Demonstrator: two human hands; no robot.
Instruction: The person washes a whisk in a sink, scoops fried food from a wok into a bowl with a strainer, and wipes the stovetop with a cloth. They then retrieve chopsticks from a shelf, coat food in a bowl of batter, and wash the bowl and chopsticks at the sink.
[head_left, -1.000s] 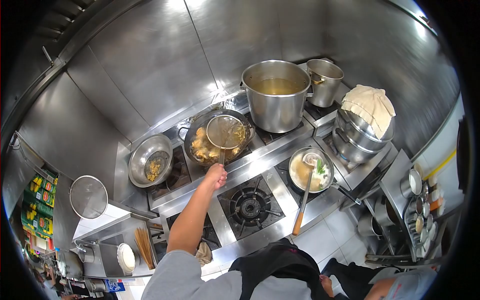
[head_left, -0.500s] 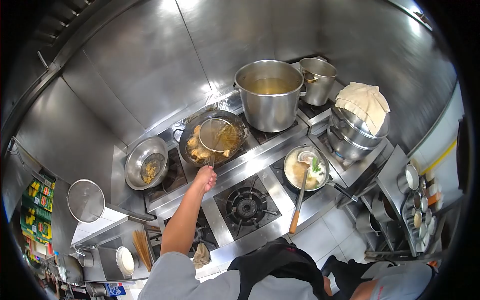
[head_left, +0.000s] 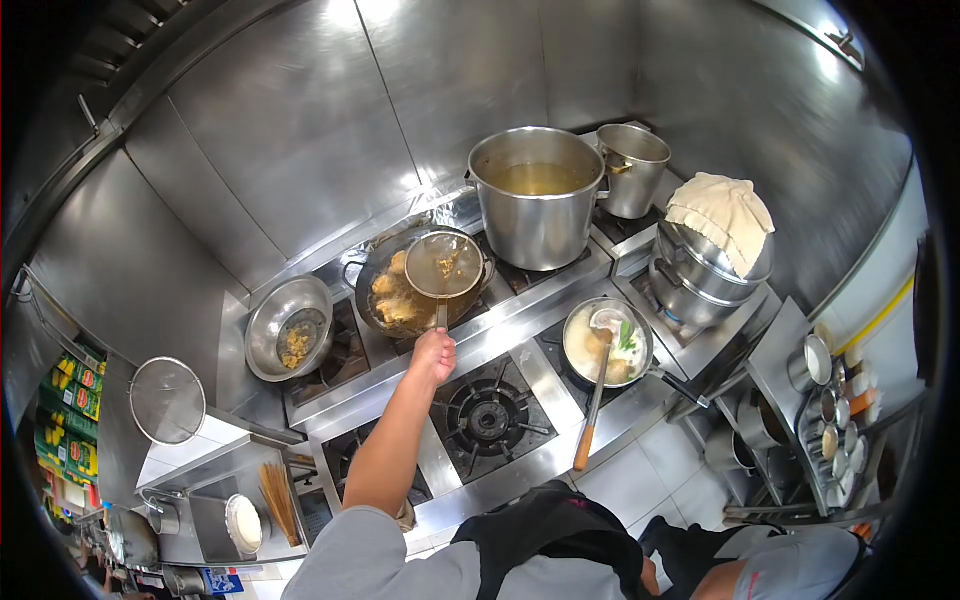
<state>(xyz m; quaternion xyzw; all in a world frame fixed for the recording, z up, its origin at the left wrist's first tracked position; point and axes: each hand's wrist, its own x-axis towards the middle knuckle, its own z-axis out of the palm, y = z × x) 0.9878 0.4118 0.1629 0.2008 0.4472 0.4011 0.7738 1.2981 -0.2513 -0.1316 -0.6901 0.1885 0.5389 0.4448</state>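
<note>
In the head view, with the picture's centre as dial hub, green-and-yellow packages (head_left: 75, 400) are stacked between eight and nine o'clock; the print on their red labels is too small to be read surely. Pink lettering on a nearby person's grey sleeve (head_left: 800, 565), towards half past four, is illegible. The handle of a wire-mesh skimmer (head_left: 430, 272) is clenched in the left hand (head_left: 434, 355); its mesh is held near half past ten, over a wok (head_left: 372, 265) containing browned food pieces (head_left: 398, 308). Part of the wok is hidden behind the mesh. The right hand cannot be made out, so its state cannot be told.
</note>
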